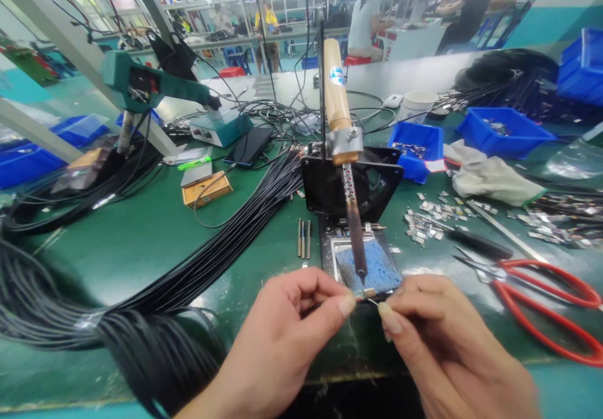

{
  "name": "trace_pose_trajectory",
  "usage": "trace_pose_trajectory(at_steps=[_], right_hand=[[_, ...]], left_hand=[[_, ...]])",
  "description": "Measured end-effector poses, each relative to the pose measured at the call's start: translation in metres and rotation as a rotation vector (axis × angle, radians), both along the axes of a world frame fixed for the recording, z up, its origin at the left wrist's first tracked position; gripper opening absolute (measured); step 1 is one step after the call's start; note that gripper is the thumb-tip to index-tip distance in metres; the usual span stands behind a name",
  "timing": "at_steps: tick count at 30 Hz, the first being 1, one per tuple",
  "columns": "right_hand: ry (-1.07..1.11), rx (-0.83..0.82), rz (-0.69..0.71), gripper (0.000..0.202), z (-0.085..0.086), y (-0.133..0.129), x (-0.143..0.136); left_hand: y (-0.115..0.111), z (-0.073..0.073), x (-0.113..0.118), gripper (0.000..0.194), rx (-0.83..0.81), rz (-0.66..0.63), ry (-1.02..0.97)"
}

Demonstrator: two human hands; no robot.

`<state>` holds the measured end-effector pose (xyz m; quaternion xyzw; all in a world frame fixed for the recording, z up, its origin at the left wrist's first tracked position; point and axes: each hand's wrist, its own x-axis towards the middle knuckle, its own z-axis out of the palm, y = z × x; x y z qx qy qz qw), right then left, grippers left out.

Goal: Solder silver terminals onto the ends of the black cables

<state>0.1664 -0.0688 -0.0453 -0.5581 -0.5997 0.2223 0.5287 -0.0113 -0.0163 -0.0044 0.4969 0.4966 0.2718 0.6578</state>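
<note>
1. Nearest, the left hand (292,325) is held with thumb and forefinger pinched closed; its grip seems to be set on the left end of a small metal-and-tan connector piece (366,293), though the contact is mostly hidden.
2. At the right, the right hand (452,337) is likewise pinched closed, a thin pale wire-like strand (374,301) being held in its grip and pointed at that piece.
3. The connector piece is held directly under the tip of a cream-handled soldering iron (347,180); whether they touch cannot be told. Soldering appears to be in hand: steadiness would be called for, with the strand fed finely to the joint.
4. Just beyond, a blue speckled sponge (379,262) is seen beneath the iron; red-handled metal scissors (499,274) are laid at the right on the green tabletop (254,243).
5. Farther, a bundle of black cables (211,243) is spread at the left, and small silvery connectors (426,218) are scattered at the right.
6. Behind the iron, a black square fan (320,186) is stood.
</note>
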Motion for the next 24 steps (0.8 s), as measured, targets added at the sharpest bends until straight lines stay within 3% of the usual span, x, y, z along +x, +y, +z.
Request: trace_pose_trajectory(at_steps=[24], right_hand=[[-0.01, 0.033, -0.019, 0.01, -0.0017, 0.0036, -0.0019]], left_hand=[[0.0032, 0.0023, 0.006, 0.027, -0.044, 0.046, -0.001]])
